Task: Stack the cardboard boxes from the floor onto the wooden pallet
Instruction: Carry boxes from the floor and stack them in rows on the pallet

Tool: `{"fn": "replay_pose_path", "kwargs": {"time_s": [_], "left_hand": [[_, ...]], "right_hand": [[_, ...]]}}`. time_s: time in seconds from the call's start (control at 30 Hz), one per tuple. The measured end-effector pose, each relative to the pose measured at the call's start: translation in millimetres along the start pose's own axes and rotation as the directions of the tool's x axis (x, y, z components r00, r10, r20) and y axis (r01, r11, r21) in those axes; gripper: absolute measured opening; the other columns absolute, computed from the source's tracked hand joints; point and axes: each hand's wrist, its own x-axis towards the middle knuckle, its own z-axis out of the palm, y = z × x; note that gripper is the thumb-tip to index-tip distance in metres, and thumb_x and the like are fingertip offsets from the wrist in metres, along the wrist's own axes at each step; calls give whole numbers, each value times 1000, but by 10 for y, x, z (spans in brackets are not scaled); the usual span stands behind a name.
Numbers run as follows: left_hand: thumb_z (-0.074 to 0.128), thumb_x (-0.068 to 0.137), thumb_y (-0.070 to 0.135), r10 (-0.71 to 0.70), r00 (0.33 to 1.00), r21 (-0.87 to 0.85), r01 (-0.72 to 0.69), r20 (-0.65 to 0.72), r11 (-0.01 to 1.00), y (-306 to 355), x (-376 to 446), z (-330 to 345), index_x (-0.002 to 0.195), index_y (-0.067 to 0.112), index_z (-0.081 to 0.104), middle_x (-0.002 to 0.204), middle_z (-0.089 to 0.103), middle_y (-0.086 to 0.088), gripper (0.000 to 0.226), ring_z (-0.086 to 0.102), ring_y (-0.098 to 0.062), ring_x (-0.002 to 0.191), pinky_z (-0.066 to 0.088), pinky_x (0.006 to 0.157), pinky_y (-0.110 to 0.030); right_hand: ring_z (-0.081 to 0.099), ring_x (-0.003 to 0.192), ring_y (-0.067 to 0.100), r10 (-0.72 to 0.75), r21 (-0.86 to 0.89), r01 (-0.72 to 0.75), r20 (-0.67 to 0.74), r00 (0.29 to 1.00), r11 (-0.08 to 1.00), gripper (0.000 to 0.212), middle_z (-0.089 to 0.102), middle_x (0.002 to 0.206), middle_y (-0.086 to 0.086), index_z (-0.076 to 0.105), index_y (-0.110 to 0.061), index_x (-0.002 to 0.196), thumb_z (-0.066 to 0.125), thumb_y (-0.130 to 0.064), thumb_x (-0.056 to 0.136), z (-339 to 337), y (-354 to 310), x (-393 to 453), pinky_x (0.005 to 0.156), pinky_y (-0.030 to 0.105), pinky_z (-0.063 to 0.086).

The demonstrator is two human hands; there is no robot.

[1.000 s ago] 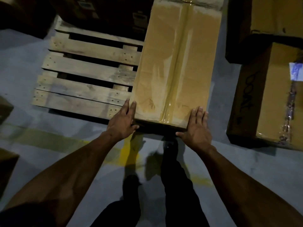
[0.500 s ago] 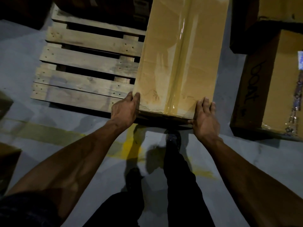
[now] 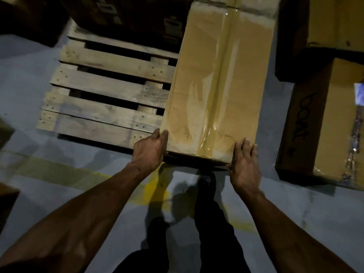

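Two hands [image 3: 149, 150] [image 3: 245, 168] on taped box [image 3: 214, 85], fingers gripping corners, neighbouring box [image 3: 323, 123] scrawled perhaps "boat"

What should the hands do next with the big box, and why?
Probably push the box a little farther onto the pallet. The left hand and right hand are at its near end, which seems to reach past the pallet's front edge.
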Motion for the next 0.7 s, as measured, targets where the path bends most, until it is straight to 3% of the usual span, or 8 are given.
{"fn": "replay_pose_path", "kwargs": {"time_s": [0.17,0.3,0.4,0.47,0.6,0.7], "left_hand": [[54,97,33,-18,999,10,18,38,1000,7,50,-38,153,21,30,144,48,-10,62,64,-36,105,52,78,-40],[53,97,36,-27,994,-105,38,107,994,5,51,-108,145,18,39,135,52,-10,53,61,-36,110,51,82,-40],[53,98,37,-36,992,-256,65,117,964,-12,-29,-206,127,10,54,126,58,-14,40,58,-35,117,51,93,-41],[50,100,34,-91,990,-369,124,105,921,-14,-195,-387,133,7,55,133,59,-16,43,55,-35,124,48,100,-41],[52,100,36,-167,983,-531,179,72,828,48,-586,-795,142,10,50,140,58,-14,50,53,-33,128,47,102,-40],[52,100,39,-183,983,-618,150,10,772,100,-1018,-1084,141,13,53,138,60,-10,48,56,-32,124,49,99,-39]], "right_hand": [[-5,152,35,42,-13,-42,26,999,999,81,-4,167,8,6,-13,159,58,-17,98,-64,-74,0,121,43,13],[9,151,38,102,10,-105,144,984,994,72,5,166,14,14,-8,157,52,-19,96,-284,-233,-17,121,48,18],[39,134,36,125,126,-152,199,972,980,56,38,149,16,37,-6,142,54,-25,92,-513,-387,-65,109,45,37],[49,126,35,126,235,-170,195,973,957,50,50,139,14,44,-8,138,54,-27,93,-717,-531,-245,103,42,43],[48,132,34,127,493,-180,138,982,851,60,49,147,12,38,-13,150,55,-33,97,-992,-756,-718,107,39,41],[47,133,33,167,601,-167,56,984,781,54,49,149,12,42,-14,149,52,-33,100,-1219,-838,-1222,106,37,39]]}}
